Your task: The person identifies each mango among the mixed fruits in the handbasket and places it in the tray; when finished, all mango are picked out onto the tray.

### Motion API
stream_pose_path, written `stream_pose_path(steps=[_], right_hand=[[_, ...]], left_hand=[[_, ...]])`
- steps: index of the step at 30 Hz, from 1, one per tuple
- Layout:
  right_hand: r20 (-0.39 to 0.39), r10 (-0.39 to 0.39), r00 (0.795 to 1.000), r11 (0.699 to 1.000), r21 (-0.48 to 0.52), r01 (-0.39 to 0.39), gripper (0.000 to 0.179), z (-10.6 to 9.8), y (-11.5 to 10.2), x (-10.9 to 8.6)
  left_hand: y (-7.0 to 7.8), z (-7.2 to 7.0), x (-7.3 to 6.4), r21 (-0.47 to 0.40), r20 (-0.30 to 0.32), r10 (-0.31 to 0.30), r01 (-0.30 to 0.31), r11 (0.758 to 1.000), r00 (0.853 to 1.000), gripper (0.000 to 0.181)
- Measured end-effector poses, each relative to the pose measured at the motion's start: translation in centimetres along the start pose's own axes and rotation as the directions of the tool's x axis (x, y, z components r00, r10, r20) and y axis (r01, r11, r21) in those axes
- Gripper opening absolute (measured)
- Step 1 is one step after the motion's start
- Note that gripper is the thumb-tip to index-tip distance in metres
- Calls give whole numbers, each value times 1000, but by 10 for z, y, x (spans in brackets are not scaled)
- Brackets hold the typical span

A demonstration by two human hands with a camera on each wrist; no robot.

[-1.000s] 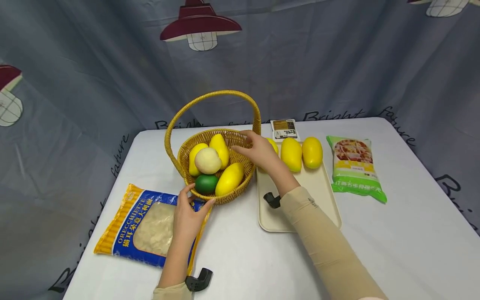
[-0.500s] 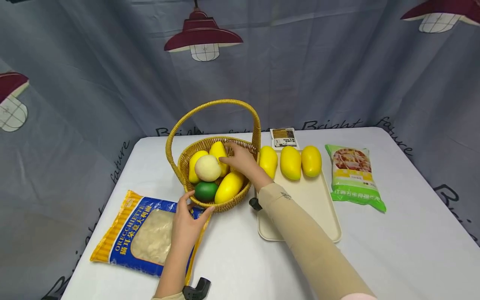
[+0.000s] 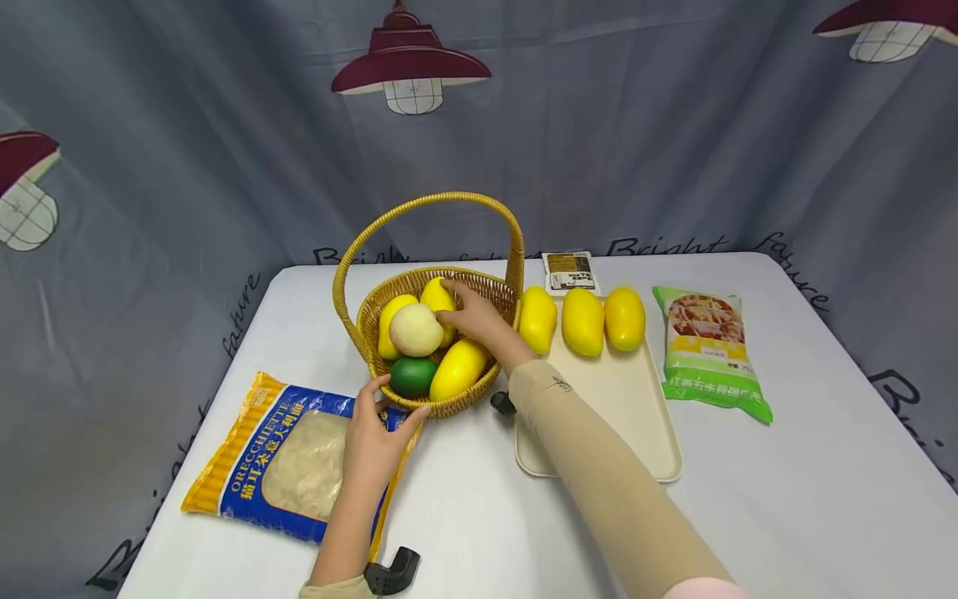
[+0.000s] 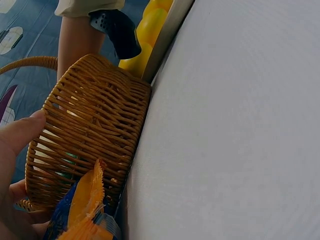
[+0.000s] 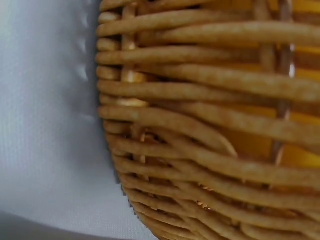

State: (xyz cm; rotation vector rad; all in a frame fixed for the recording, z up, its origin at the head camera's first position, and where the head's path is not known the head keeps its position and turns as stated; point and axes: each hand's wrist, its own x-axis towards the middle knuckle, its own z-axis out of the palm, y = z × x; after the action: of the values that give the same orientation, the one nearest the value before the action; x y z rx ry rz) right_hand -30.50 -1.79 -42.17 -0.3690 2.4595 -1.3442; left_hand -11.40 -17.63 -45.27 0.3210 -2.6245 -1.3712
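A wicker basket with a tall arched handle stands at the centre of the table. Inside lie yellow mangoes, a pale round peach and a dark green oval fruit. My right hand reaches in under the handle, thumb and fingertips around the back yellow mango. My left hand holds the near left rim, thumb and fingers spread apart. In the left wrist view its thumb presses the woven wall. The right wrist view shows only wicker weave with yellow behind it.
Right of the basket, a cream tray bears three yellow mangoes. A small packet lies behind it, and a green food bag to its right. The blue-and-yellow orecchiette bag lies beneath my left forearm.
My right hand has moved left, deeper into the basket, and its fingers have closed around the back mango. My left hand stays at the rim. The head view has tilted slightly.
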Motion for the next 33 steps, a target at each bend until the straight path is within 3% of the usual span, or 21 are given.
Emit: stream_pose_path(steps=[7, 15, 21, 33], right_hand=[[-18, -12, 1000, 1000, -1, 12, 65, 2, 4, -4], [-134, -58, 989, 989, -142, 38, 62, -2, -2, -5], [-166, -95, 982, 966, -252, 51, 63, -4, -4, -13], [-214, -125, 969, 974, -212, 79, 64, -23, -5, -22]], left_hand=[[-3, 1, -5, -1, 5, -6, 6, 1000, 1000, 87], [0, -1, -2, 2, -4, 13, -13, 1000, 1000, 85], [-1, 0, -4, 1, -1, 8, -8, 1000, 1000, 86], [-1, -1, -4, -8, -2, 8, -8, 1000, 1000, 84]])
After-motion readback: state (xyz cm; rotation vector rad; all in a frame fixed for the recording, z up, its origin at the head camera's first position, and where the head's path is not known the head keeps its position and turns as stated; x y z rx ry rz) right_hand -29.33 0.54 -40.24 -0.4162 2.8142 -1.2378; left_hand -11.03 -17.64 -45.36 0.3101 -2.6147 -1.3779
